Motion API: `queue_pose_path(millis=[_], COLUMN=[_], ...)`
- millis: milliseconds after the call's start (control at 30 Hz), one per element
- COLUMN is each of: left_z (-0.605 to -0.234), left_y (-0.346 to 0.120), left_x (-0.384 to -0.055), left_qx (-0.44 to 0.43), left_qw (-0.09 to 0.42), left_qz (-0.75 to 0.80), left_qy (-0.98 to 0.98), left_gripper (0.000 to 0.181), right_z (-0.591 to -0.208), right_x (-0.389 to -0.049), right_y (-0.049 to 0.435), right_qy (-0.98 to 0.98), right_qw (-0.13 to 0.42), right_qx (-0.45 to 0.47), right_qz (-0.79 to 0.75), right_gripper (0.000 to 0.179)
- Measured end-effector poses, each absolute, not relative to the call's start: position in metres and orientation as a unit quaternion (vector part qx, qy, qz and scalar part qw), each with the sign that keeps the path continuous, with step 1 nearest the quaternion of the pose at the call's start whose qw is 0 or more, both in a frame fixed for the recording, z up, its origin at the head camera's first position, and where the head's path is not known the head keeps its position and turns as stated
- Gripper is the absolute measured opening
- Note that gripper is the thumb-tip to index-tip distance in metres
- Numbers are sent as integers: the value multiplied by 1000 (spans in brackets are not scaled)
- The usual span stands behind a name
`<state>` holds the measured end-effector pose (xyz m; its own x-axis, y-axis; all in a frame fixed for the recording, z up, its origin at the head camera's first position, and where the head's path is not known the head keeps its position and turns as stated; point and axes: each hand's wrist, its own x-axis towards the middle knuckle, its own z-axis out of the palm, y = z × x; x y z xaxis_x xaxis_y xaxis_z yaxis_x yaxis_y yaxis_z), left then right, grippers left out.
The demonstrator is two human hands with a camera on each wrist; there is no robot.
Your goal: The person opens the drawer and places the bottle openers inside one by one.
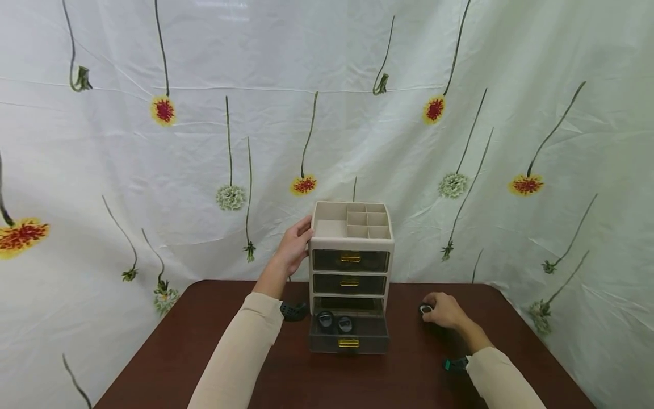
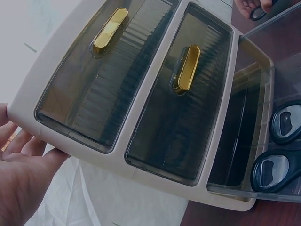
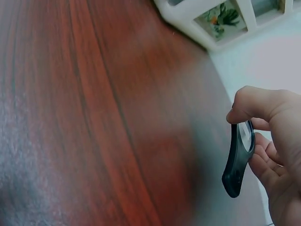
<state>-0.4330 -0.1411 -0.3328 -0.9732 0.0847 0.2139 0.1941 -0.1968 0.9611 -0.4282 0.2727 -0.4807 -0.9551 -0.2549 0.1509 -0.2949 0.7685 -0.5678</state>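
Note:
A cream desktop drawer organizer (image 1: 352, 244) stands on the table, its lowest clear drawer (image 1: 368, 342) pulled out. Two black bottle openers with metal inserts lie inside that drawer; one bottle opener (image 2: 272, 172) shows close up in the left wrist view. Against the organizer's upper left side rests my left hand (image 1: 294, 245), fingers fairly straight along the wall. To the right of the organizer, my right hand (image 1: 443, 309) pinches another black bottle opener (image 3: 237, 162) between thumb and fingers, with its handle end sticking out.
Two upper drawers with gold handles (image 1: 350, 258) are closed. On top of the organizer is an open tray (image 1: 329, 221) with several small compartments. The dark red-brown table (image 1: 409, 375) extends around it, and a flower-print cloth (image 1: 265, 142) hangs behind.

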Motion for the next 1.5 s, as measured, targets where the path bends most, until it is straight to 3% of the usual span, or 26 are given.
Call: queue_pose_path(millis=[767,1500], left_z=[-335,-335], left_y=[-145,-143], left_x=[-435,-436], left_qx=[-114,-107], left_qw=[34,30], left_qz=[-763,-762], left_qy=[-636,-638], left_gripper=[54,54], right_z=[-444,-420], right_x=[-414,-385], right_y=[224,153], right_qy=[-908,-883], right_qw=[19,111], right_qx=[224,302], right_qz=[354,342], right_gripper=[43,40])
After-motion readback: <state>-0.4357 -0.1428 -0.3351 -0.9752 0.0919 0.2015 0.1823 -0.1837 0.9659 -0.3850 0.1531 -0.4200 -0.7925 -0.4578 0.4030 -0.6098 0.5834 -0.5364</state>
